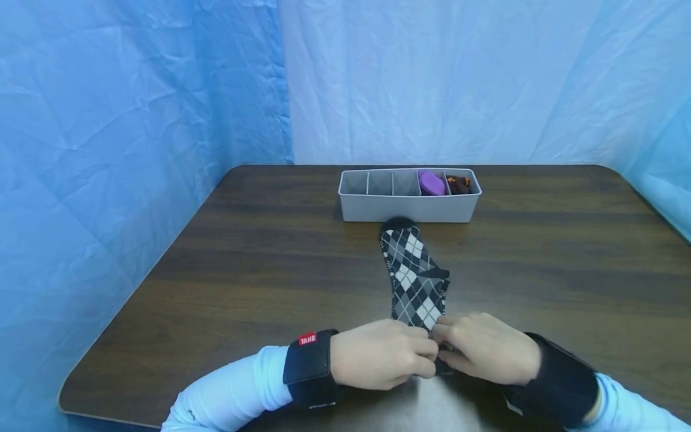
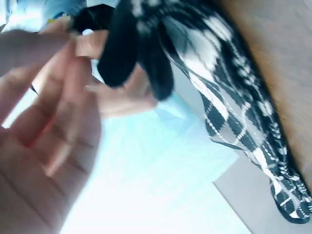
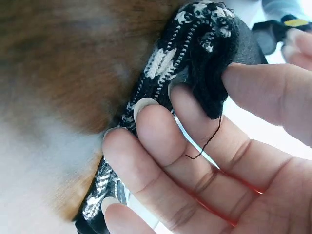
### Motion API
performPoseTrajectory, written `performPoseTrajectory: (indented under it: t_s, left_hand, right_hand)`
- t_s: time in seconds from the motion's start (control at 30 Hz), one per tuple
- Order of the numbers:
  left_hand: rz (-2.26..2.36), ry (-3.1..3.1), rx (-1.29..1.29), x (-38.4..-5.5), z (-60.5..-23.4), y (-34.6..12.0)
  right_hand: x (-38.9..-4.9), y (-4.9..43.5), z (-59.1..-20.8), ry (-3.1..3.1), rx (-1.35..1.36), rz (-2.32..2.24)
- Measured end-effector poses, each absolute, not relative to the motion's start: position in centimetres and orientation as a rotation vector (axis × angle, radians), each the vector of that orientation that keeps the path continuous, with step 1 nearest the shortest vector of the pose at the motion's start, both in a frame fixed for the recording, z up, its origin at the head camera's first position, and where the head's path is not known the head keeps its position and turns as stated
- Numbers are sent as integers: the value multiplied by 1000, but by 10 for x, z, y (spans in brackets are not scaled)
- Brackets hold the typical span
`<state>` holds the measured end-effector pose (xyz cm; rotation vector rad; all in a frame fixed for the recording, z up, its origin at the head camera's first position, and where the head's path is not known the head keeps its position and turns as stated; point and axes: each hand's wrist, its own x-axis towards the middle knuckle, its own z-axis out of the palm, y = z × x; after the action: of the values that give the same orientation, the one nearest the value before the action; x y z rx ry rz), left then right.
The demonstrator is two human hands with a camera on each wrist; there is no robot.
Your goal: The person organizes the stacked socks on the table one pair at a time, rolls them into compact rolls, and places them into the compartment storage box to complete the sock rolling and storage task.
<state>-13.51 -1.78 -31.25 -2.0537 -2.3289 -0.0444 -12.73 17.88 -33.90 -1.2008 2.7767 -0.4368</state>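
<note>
A black, grey and white argyle sock [image 1: 412, 270] lies lengthwise on the table, its black toe close to the grey box and its cuff end at my hands. My right hand [image 1: 488, 348] pinches the dark folded cuff [image 3: 209, 83] between thumb and fingers. From that cuff hangs a loose dark thread [image 3: 209, 141]. On the other side of the cuff is my left hand [image 1: 385, 354], fingers bent and thumb near the fingertips. In the left wrist view, its blurred fingers [image 2: 73, 97] lie beside the cuff; whether they pinch anything is hidden.
Beyond the sock stands a grey divided box [image 1: 405, 209]. A purple item [image 1: 432, 183] sits in one compartment and a brown-and-orange item [image 1: 459, 185] in the right end one. Blue sheeting [image 1: 432, 84] hangs behind the dark wooden table [image 1: 259, 258].
</note>
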Motion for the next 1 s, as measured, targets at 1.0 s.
performPoseTrajectory:
  t_s: [1.0]
  left_hand:
    - [-24,-2721,-1728,-148,-321,-20]
  right_hand:
    - [-122,172,-338,2865,-1335,-380]
